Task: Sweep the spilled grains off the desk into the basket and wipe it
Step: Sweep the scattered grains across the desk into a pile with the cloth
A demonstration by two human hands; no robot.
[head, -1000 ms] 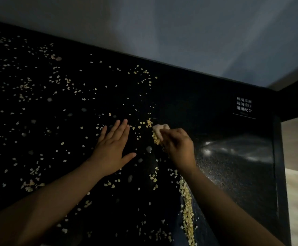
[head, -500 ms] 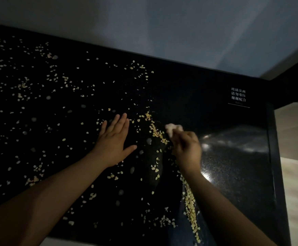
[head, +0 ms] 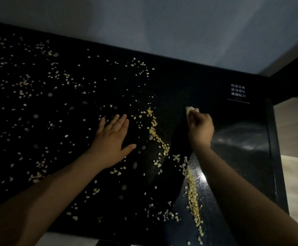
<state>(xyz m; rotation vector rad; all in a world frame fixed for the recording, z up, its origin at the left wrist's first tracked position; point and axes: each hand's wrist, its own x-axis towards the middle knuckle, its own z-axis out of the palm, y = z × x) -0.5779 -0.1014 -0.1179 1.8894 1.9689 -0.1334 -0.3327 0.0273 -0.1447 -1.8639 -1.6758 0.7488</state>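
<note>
Left hand [head: 112, 139]: I see it flat, fingers straight, on the desk [head: 180, 82].
Right hand [head: 200, 128]: grips a pale wad [head: 190, 109] near the grains [head: 154, 129].

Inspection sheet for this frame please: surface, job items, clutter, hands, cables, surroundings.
Surface: black glossy desk, right part mostly bare, rest strewn.
Job's things: grains scattered at left, ridged mid-desk; pale cloth in the right hand; basket not in view.
Clutter: only a white-lettered label on the desk.
Hands: left hand flat on the desk, fingers straight; right hand grips the cloth.
Cables: nothing seen.
Surroundings: grey wall behind, pale floor at right.
</note>
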